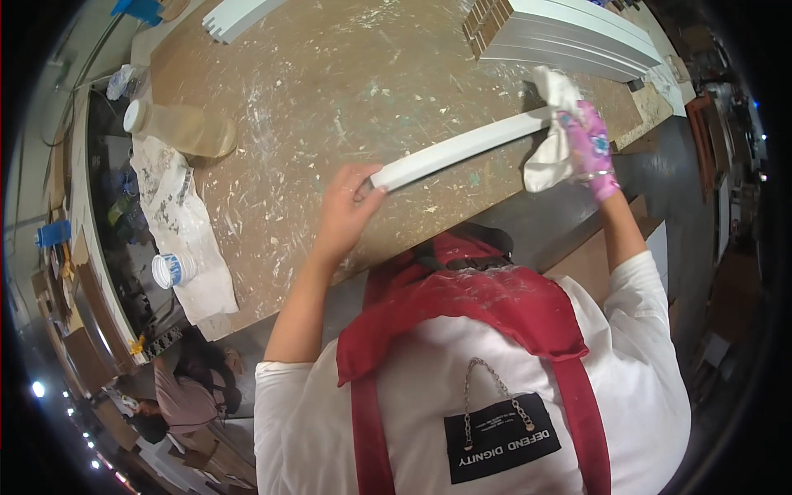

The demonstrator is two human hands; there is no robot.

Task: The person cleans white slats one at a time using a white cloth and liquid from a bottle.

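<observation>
A long white strip [462, 151] is held over the paint-flecked work table [330, 107], near its front edge. My bare left hand [348, 206] pinches the strip's left end between thumb and fingers. At the other end is my right hand [591, 148], in a pink flowered glove, closed on a white cloth [549, 161]. The cloth wraps over the strip's right end, which it hides. Part of the cloth hangs down past the table's edge.
White slotted boards [569, 37] are stacked at the back right; another white piece [235, 16] lies at the back left. On the left stand a jug of cloudy liquid [186, 129] and a small white-and-blue cup [173, 270] on a stained sheet [202, 285]. Another person [186, 392] is at lower left.
</observation>
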